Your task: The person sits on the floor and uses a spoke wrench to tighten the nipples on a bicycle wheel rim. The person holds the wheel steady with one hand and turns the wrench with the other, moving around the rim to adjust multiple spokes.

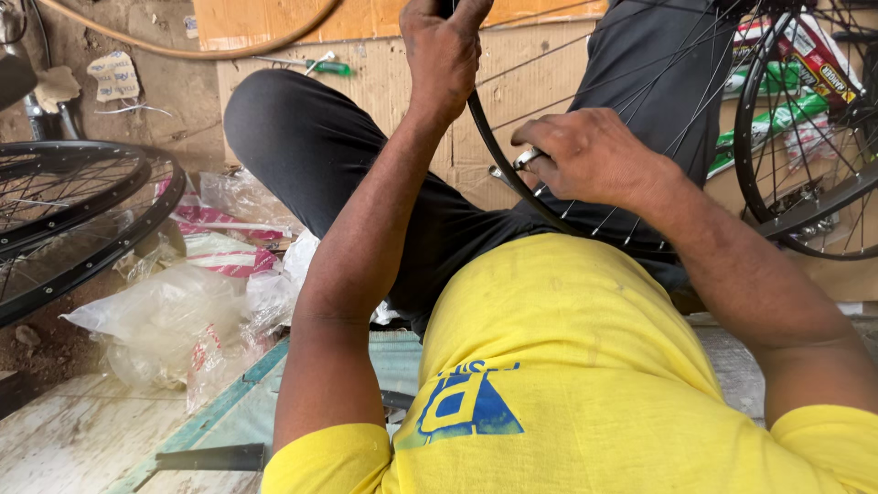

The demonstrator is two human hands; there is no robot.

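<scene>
item 1, nearest: your yellow shirt [567, 366] filled the lower frame, with your dark trousers [320, 146] stretched out ahead over the cardboard sheet [402, 73].

item 2: your right hand [585, 155] lay on the black bicycle rim [498, 155] that stood across your lap, fingers curled narrow around a small silver tool [528, 159] pressed at the rim's inner edge, near where the spokes [631, 119] met it. what kind of tool it was could not be told for sure; it looked like a spoke key.

item 3: your left hand [444, 50] was higher up the same rim, fingers closed in a firm grip over its upper arc, holding it upright and steady.

item 4, step in hand, as judged: you were working a spoke nipple at the rim, one hand bracing, the other turning. the next move would have called for a small, controlled twist with the rim kept from rocking.

item 5, left side: crumpled plastic bags [183, 311] and two more black wheels [73, 220] lay on the ground.

item 6, right side: another spoked wheel [805, 183] stood over coloured packets [805, 55].

item 7, farthest: a green-handled screwdriver [320, 66] rested on the cardboard.
</scene>
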